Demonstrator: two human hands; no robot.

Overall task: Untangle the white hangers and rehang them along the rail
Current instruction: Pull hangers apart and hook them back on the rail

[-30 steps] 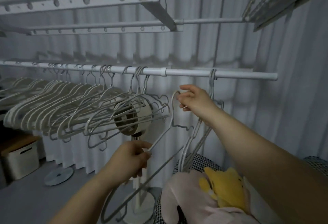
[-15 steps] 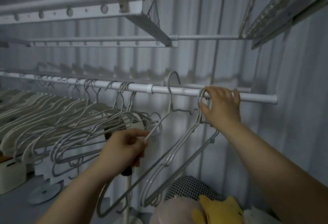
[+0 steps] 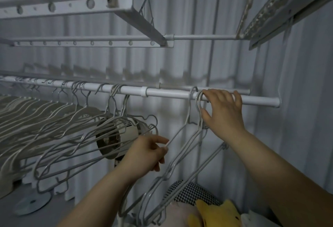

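1. The rail (image 3: 167, 95) is bare between the crowded hangers (image 3: 54, 127) on the left and the hooks (image 3: 199, 100) at the right hand (image 3: 223, 111).
2. A fan (image 3: 129, 133) sits just behind the crowded hangers' near ends.
3. Upper rack bars (image 3: 144, 23) cross overhead.

The left hand (image 3: 146, 152) and right hand (image 3: 224, 113) are bare, as are both forearms (image 3: 270, 169).

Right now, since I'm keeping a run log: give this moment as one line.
step: rehanging | left hand: pinches single hanger, hooked on rail | right hand: holds hanger bunch hooks at rail
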